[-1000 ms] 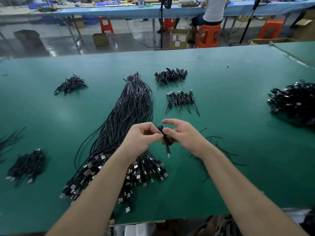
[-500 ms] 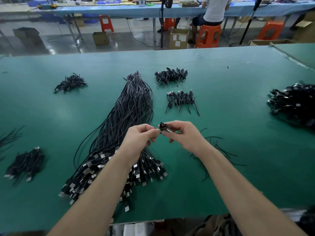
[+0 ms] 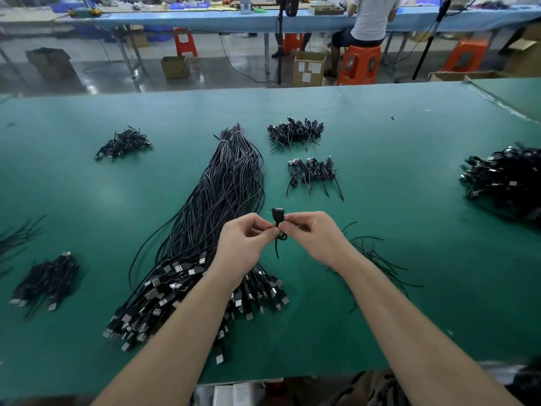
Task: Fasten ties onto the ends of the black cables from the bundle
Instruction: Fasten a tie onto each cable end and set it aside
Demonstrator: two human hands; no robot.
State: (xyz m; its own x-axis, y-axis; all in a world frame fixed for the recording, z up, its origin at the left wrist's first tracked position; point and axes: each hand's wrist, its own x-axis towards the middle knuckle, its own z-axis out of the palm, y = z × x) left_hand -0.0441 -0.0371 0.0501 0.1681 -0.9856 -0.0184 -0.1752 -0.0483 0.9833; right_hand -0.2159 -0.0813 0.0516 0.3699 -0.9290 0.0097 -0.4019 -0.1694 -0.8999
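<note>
Head view, single frame.

Hands: two. The left hand (image 3: 244,240) and right hand (image 3: 313,234) are raised together above the green table (image 3: 395,259), fingertips meeting. Both pinch one small coiled black cable (image 3: 277,219); its looped part stands above the fingers and one thin tail hangs below them. Whether a tie is already on it cannot be told.

Bundle: one. The large bundle of black cables (image 3: 222,200) lies lengthwise on the table just beyond and beneath the left forearm, narrow end bound far from the person, metal-tipped plug ends fanned out toward the near edge. The cables in it are too many to count.

Small heaps of coiled cables: six in view. One far left heap (image 3: 123,143); one far centre heap (image 3: 295,133); one row of coils (image 3: 313,171) just nearer than that; one big pile at the right edge (image 3: 506,180); one near left heap (image 3: 46,281); one partly cut off at the left edge.

Loose black ties (image 3: 371,253): a scatter on the table under the right forearm, number unclear.

Background: one seated person (image 3: 369,19) at a blue bench; four orange stools; three cardboard boxes on the floor. One carton (image 3: 308,68) carries white labels, too small to read. No other writing is legible.
</note>
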